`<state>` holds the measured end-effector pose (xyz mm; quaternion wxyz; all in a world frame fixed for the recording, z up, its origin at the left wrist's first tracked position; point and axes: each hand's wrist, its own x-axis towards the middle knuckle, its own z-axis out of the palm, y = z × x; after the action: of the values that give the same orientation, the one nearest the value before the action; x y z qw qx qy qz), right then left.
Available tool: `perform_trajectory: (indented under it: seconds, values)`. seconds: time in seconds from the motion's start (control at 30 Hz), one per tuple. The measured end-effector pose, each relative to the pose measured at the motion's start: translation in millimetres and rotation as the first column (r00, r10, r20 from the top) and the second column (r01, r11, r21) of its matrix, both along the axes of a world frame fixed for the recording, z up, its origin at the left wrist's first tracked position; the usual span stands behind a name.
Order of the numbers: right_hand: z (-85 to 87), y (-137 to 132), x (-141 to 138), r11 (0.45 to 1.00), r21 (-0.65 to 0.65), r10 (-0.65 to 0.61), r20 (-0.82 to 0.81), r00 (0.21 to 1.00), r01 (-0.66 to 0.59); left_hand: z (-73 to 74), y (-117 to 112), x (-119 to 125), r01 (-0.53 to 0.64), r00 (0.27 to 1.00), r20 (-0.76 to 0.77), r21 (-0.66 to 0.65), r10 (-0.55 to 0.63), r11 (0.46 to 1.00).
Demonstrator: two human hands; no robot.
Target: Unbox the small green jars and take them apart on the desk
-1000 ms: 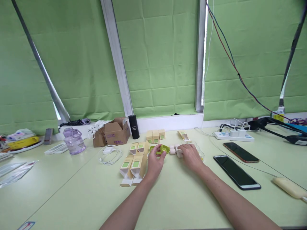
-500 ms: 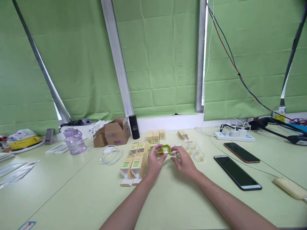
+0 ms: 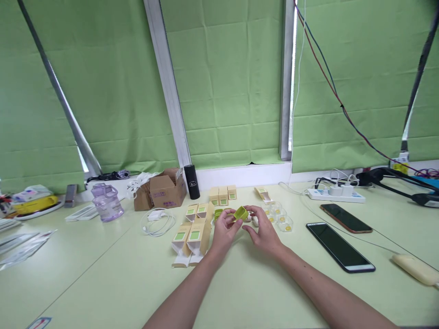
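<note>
My left hand (image 3: 224, 233) is closed on a small yellow-green cup (image 3: 241, 213), its thumb in front and fingers behind. The cup is tilted. My right hand (image 3: 263, 228) is at the cup's right side, its index fingertip at the rim and its thumb apart below. Small whitish pieces (image 3: 254, 221) lie partly hidden behind the right hand. Another green piece (image 3: 218, 213) sits behind my left hand. Clear plastic cups with yellow centres (image 3: 284, 223) stand right of my right hand. Several small tan boxes with green windows (image 3: 198, 235) stand left of my left hand.
More tan boxes (image 3: 223, 195) stand farther back, with one lying box (image 3: 262, 193) to their right. A white cable (image 3: 158, 224), purple bottle (image 3: 106, 203), cardboard box (image 3: 168, 189) and black cylinder (image 3: 192, 182) are left. Two phones (image 3: 339, 246) and a power strip (image 3: 336, 195) are right.
The green cup has tipped and shifted slightly right, so its inside shows less from above. My right fingers have come up to its rim.
</note>
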<state>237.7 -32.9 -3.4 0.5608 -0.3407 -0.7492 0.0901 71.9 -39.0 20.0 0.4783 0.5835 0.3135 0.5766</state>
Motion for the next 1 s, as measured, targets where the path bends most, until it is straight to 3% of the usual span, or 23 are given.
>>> perform_trajectory:
  seconds: [0.27, 0.5, 1.0]
  values:
    - [0.3, -2.1, -0.4, 0.999, -0.018, -0.040, -0.005, 0.999, 0.040, 1.6, -1.8, 2.3, -0.020, 0.998, -0.060, -0.048, 0.017, 0.999]
    - [1.4, 0.7, 0.0, 0.997, 0.020, -0.068, -0.003, 0.998, 0.068, -5.1, 1.8, 5.1, 0.003, 0.991, -0.134, 0.001, -0.003, 1.000]
    - [6.7, -2.3, 2.9, 0.999, 0.040, -0.034, -0.005, 0.999, 0.034, -4.4, 2.1, 1.3, -0.166, 0.966, -0.180, 0.127, 0.187, 0.978]
